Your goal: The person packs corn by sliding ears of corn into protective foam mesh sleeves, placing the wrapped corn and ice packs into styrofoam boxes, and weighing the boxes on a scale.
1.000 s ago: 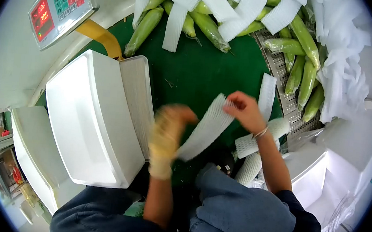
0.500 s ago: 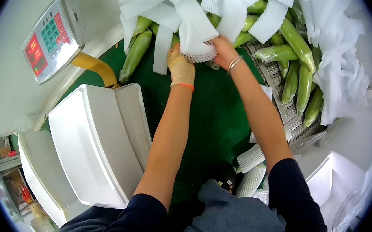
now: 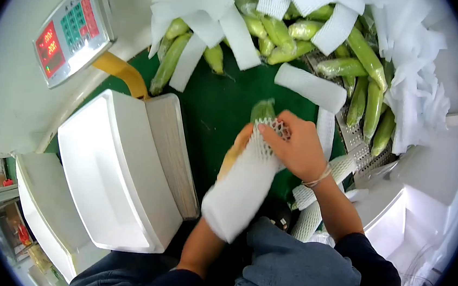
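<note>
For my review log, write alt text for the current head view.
The right hand grips a white foam sleeve partly around a green vegetable, the left hand partly hidden behind it. More green vegetables lie beyond; a white box stands left.

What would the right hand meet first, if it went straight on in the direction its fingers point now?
The right hand would first meet the white net sleeve it holds, then probably the green vegetable inside; depth is hard to judge.
</note>
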### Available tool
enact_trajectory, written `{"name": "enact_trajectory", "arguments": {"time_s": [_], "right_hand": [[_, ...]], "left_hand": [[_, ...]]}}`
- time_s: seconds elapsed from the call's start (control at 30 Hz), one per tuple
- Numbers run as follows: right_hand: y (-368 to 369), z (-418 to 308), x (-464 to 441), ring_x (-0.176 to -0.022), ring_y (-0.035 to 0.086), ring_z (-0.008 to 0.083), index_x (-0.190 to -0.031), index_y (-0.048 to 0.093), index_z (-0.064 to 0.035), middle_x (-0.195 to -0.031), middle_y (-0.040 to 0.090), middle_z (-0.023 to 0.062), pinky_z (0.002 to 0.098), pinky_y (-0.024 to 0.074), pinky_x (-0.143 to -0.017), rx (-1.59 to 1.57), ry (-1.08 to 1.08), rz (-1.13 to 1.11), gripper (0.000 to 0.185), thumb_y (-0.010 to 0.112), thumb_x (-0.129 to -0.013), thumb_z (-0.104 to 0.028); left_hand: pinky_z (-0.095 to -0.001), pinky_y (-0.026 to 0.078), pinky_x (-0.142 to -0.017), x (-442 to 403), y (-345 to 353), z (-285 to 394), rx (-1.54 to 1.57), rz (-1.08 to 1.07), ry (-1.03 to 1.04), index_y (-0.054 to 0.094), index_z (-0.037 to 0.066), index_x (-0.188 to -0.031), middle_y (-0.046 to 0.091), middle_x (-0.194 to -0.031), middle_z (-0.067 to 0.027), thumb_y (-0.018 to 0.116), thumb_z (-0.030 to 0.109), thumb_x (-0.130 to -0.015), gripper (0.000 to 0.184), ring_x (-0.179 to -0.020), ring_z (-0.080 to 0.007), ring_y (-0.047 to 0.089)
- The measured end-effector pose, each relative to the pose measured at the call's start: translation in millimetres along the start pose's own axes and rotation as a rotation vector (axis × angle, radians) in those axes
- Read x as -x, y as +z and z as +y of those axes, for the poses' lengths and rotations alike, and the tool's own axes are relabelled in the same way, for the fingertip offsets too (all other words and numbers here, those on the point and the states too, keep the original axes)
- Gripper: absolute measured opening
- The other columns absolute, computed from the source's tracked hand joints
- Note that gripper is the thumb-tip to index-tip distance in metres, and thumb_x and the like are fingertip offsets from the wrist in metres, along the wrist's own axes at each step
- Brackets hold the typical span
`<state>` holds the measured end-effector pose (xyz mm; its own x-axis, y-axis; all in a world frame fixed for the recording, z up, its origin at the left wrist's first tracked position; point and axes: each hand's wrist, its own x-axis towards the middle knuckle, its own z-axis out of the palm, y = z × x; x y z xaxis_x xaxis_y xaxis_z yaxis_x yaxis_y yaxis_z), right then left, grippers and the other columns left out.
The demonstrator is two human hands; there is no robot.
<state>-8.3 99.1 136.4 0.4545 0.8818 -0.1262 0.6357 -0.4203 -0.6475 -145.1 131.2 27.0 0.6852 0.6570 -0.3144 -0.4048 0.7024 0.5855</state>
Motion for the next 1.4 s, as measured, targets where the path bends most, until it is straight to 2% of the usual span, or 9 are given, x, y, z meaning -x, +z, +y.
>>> {"name": "enact_trajectory", "arguments": {"time_s": [0.1,0.27,0.4,0.5,0.67,0.8,0.9,1.03,1.4], "right_hand": [[12.1,11.3,-9.3,-0.063,0.051,0.0038,-0.081,0.062,0.0026,-0.07,0.059,-0.001,0.0227,0.04,-0.055,-0.534,0.029,-0.158,0.024,0.065,-0.08,-0.021],[32.6,31.7,-48.1,-0.057,0.053,0.012,-0.077,0.063,0.005,-0.062,0.059,0.0081,0.0277,0.0416,-0.053,-1.054,0.302,0.072,0.028,0.066,-0.075,-0.023],[123.3,129.9,-55.0,-0.056,0.054,0.0139,-0.069,0.063,0.0061,-0.061,0.06,0.0068,0.0299,0.0423,-0.052,-0.672,0.42,0.248,0.027,0.063,-0.075,-0.021],[117.6,123.2,-23.8,-0.058,0.058,0.0159,-0.067,0.062,0.0071,-0.063,0.063,0.0098,0.0328,0.0431,-0.053,-0.791,0.488,0.146,0.03,0.062,-0.077,-0.022],[102.9,138.6,62.5,-0.07,0.061,0.0201,-0.113,0.054,-0.0039,-0.098,0.063,0.007,0.0366,0.0495,-0.052,-1.695,0.82,-0.379,0.041,0.062,-0.082,-0.03],[36.6,115.0,57.9,-0.07,0.061,0.0303,-0.117,0.052,-0.0098,-0.108,0.059,0.0122,0.0394,0.0504,-0.063,-0.341,0.337,-1.017,0.041,0.062,-0.078,-0.018],[-14.9,42.7,-9.8,-0.085,0.056,0.0339,-0.111,0.052,-0.0043,-0.1,0.055,0.0165,0.037,0.0474,-0.077,0.645,-0.422,-0.27,0.045,0.063,-0.067,-0.005],[64.7,-84.1,-130.3,-0.108,0.049,0.0299,-0.117,0.047,-0.0024,-0.115,0.048,0.0149,0.0386,0.0416,-0.089,0.322,-1.057,-0.101,0.047,0.057,-0.072,0.0],[235.3,-124.0,-293.5,-0.122,0.041,0.0267,-0.109,0.065,-0.0108,-0.125,0.053,0.0102,0.0409,0.0291,-0.101,0.757,-0.623,-0.165,0.053,0.043,-0.084,-0.052]], "left_hand": [[-0.0346,0.047,-0.081,21.9,18.5,14.2,-0.733,0.087,0.317,0.045,0.006,-0.126,0.059,-0.105,-0.0125,0.062,0.017,-0.083,0.048,-0.091,-0.0256,0.059],[-0.0316,0.046,-0.058,-73.3,-24.9,19.6,-1.481,0.133,0.54,0.059,0.003,-0.096,0.062,-0.075,-0.0129,0.07,0.017,-0.072,0.029,-0.061,-0.0265,0.06],[-0.0303,0.04,-0.052,-100.8,-37.0,-11.5,-0.537,0.474,0.067,0.054,-0.004,-0.063,0.054,-0.058,-0.0052,0.066,0.016,-0.077,0.028,-0.053,-0.0116,0.043],[-0.0276,0.044,-0.067,-106.4,-23.8,-11.3,-0.517,0.634,0.218,0.059,-0.002,-0.084,0.062,-0.083,-0.0083,0.059,0.019,-0.087,0.022,-0.072,-0.0133,0.053],[-0.032,0.038,-0.098,-10.3,15.8,1.5,-0.365,-0.316,0.331,0.042,-0.003,-0.13,0.049,-0.129,-0.0155,0.053,0.027,-0.091,0.05,-0.114,-0.0257,0.051],[-0.0328,0.04,-0.097,40.7,0.2,-36.0,-0.891,-0.068,-0.035,0.025,0.002,-0.139,0.046,-0.131,-0.0167,0.081,0.023,-0.062,0.099,-0.118,-0.0269,0.049],[-0.034,0.043,-0.093,32.5,5.3,-60.4,-0.956,0.028,-0.134,0.028,0.001,-0.136,0.05,-0.124,-0.0183,0.078,0.028,-0.064,0.092,-0.114,-0.0309,0.051],[-0.0393,0.046,-0.087,18.2,42.4,-86.6,-1.308,-0.226,-0.051,0.042,0.006,-0.128,0.053,-0.119,-0.0201,0.07,0.035,-0.068,0.072,-0.103,-0.0348,0.057],[-0.0387,0.05,-0.076,67.6,16.5,-27.5,-1.28,-0.134,0.242,0.06,0.002,-0.096,0.063,-0.094,-0.0162,0.063,0.02,-0.074,0.029,-0.086,-0.0313,0.062]]}}
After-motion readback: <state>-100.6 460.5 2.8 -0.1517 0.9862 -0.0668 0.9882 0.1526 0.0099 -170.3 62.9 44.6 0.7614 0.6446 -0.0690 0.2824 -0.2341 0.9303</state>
